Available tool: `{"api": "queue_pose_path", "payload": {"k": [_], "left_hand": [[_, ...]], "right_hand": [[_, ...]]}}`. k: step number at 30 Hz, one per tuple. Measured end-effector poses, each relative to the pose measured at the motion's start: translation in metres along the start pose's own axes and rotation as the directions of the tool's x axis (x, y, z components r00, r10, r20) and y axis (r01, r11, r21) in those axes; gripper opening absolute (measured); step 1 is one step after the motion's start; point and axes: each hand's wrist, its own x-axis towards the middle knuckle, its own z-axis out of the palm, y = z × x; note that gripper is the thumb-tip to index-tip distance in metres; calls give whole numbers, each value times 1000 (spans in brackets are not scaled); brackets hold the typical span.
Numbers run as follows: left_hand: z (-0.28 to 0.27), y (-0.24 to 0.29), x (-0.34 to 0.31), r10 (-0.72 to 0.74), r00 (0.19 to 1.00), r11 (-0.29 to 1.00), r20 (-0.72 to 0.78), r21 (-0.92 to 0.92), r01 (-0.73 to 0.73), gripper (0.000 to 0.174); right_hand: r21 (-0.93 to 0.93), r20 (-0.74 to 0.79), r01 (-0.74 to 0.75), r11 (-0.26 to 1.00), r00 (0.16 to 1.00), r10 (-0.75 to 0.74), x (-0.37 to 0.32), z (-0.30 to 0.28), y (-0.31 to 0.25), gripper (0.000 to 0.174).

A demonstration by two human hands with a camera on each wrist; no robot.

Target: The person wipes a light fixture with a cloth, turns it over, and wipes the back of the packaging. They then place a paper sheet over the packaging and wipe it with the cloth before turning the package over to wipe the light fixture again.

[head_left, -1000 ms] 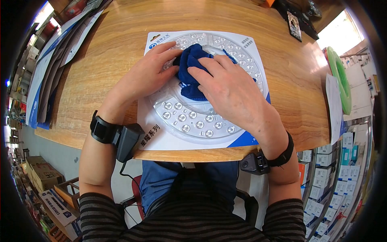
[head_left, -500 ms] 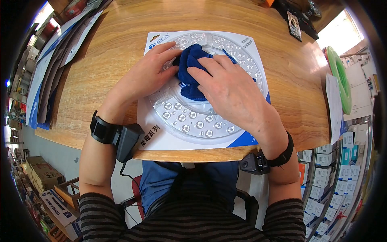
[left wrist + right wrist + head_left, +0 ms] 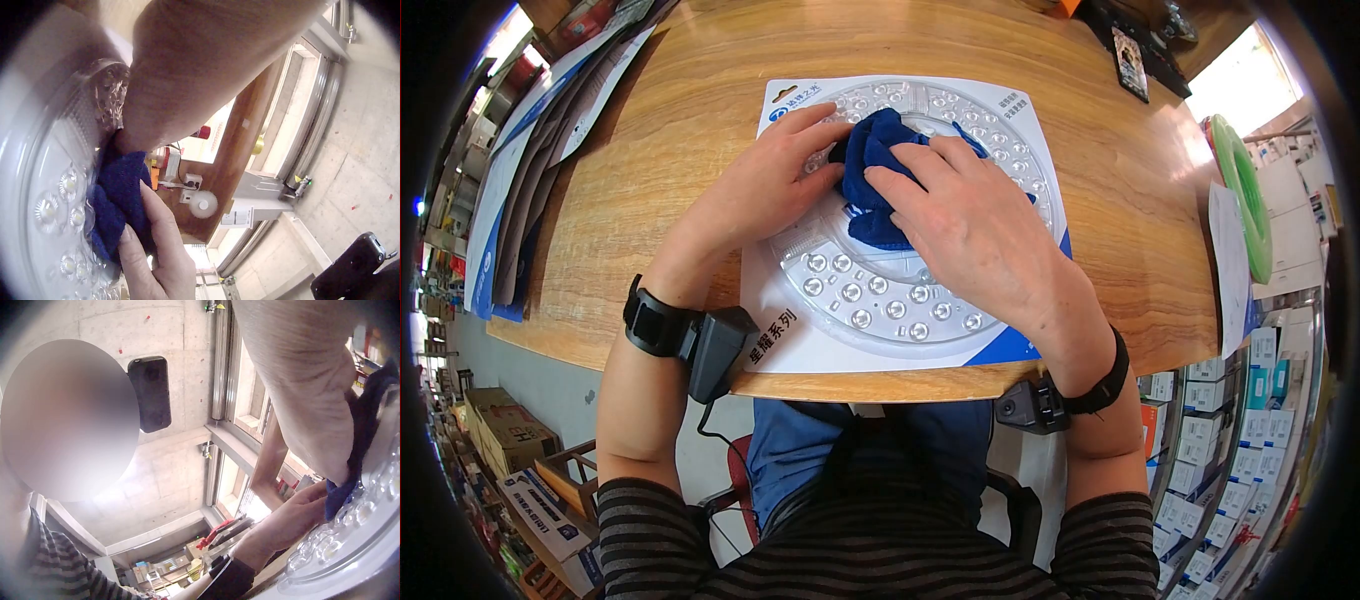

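Observation:
A bunched blue cloth lies on a round clear lens panel dotted with small lenses, on a printed white card. The left hand holds the cloth's left edge between thumb and fingers. From the right, the right hand grips the cloth with bent fingers over its top; its thumb is hidden. In the left wrist view, right-hand fingers press into the cloth. The right wrist view shows the left hand against the cloth.
Stacked printed cards stand at the table's left edge. A phone lies at the back right, beside a dark tray. At the right edge are a green ring and a white sheet. The wooden table extends around the card.

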Motion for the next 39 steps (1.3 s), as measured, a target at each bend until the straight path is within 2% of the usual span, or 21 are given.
{"api": "queue_pose_path", "payload": {"k": [1,7,39], "left_hand": [[0,0,0,-1,1000,1000,0,1,1,40],[1,0,0,-2,1000,1000,-17,-16,1,39],[-1,2,-2,11,1000,999,-5,33,-11,40]], "right_hand": [[11,45,-23,1000,999,22,0,-2,-1,32],[9,62,-23,1000,998,22,1,-2,-1,32],[-4,53,-15,1000,998,16,0,-3,-5,32]]}}
